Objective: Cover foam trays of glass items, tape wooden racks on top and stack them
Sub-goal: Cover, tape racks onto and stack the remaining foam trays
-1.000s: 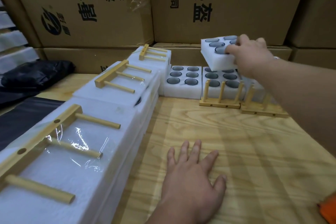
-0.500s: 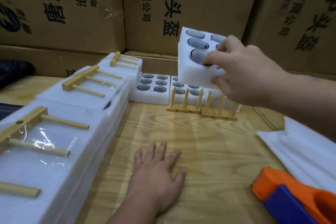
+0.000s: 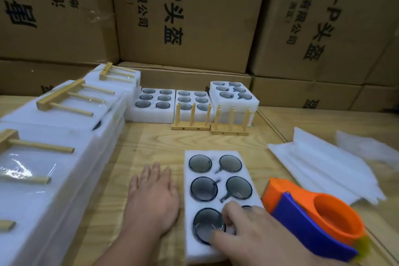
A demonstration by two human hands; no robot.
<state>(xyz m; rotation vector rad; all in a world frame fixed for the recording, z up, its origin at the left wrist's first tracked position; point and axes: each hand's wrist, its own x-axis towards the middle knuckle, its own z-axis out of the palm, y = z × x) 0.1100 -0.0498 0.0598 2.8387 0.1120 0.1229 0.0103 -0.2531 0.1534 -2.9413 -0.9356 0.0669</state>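
A foam tray (image 3: 218, 170) with six round glass items is laid on the wooden worktop (image 3: 151, 138), directly in front of the person. The right hand (image 3: 254, 233) is placed on the near end of the tray, its fingers bent over the top face; whether the foam is really pinched cannot be told, because the near edge is hidden by the hand. The left hand (image 3: 153, 198) is rested flat on the worktop just beside the tray, with the fingers straight and nothing held.

The step in hand is judged to be the setting down of an uncovered tray for covering. For the next move a foam sheet (image 3: 319, 166) from the pile at the right is needed, to be laid over the glass items. After that, one wooden rack (image 3: 192, 119) from the two standing near the far trays is to be put on top and fixed with the orange tape dispenser (image 3: 313, 216), which lies close at the right of the tray. Finished packs (image 3: 54, 162) with taped racks are lined along the left side.
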